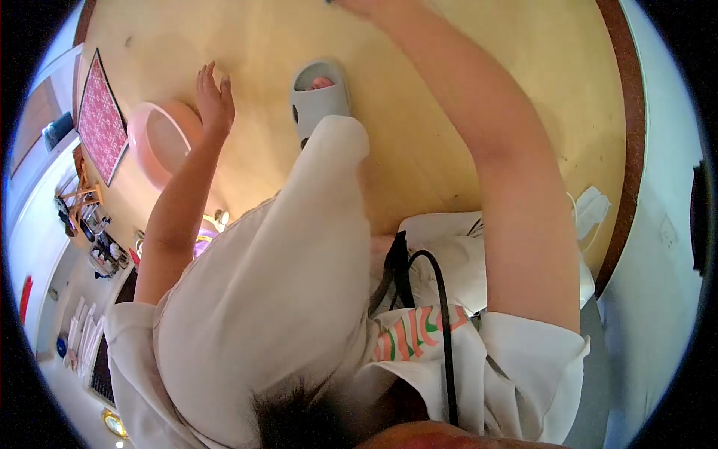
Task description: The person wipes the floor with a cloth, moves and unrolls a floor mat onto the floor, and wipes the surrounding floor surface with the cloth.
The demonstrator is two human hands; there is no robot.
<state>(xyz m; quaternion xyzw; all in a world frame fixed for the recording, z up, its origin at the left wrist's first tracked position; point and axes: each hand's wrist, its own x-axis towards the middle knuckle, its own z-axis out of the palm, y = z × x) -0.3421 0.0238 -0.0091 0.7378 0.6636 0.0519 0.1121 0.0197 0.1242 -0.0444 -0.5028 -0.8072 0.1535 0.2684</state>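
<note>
"Where's the pink basin (137,142)?"
"On the floor (419,142), just left of the left hand (215,103), whose fingers are open, holding nothing."
"Right of that grip?"
"A grey slipper (321,108), then the right hand (359,5), cut off above; its grip I can't tell."

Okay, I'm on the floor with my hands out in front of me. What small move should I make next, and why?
I'd probably bring your left hand down to the near rim of the pink basin: that hand looks empty, its fingers are open, and the basin is right beside it. Your right hand is mostly cut off at the top edge.
</note>
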